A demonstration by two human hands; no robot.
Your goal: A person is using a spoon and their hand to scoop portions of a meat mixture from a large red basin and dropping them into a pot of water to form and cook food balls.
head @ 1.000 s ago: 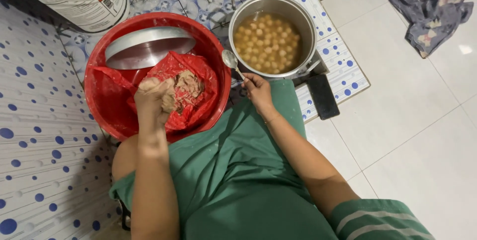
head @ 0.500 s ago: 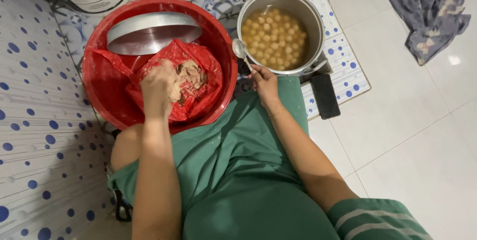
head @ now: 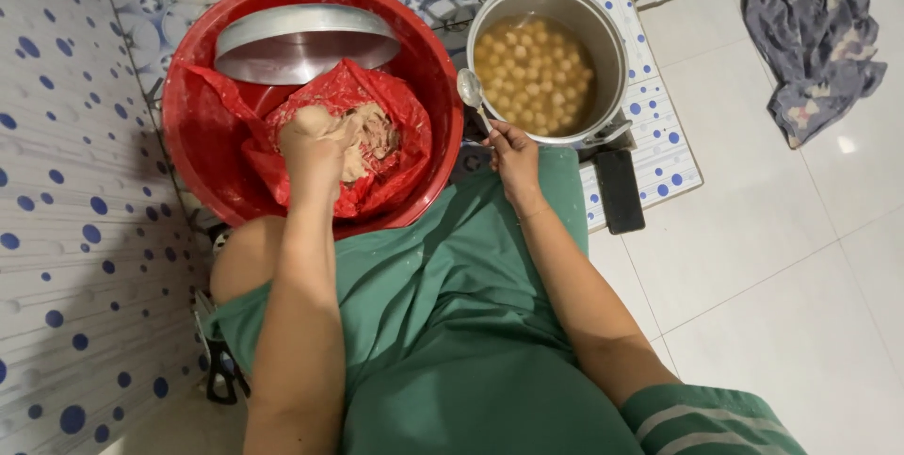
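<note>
Two hands are at work — the left hand (head: pixel 315 139) is curled into the brownish dough (head: pixel 372 135), gripping a lump inside the red plastic bag (head: pixel 395 149) in the red basin (head: pixel 188 135). Her right hand (head: pixel 513 154) pinches a metal spoon (head: pixel 471 92) beside the steel pot (head: pixel 603 36) of small round balls (head: pixel 532 73) in liquid — both vessels sit on the floor.
</note>
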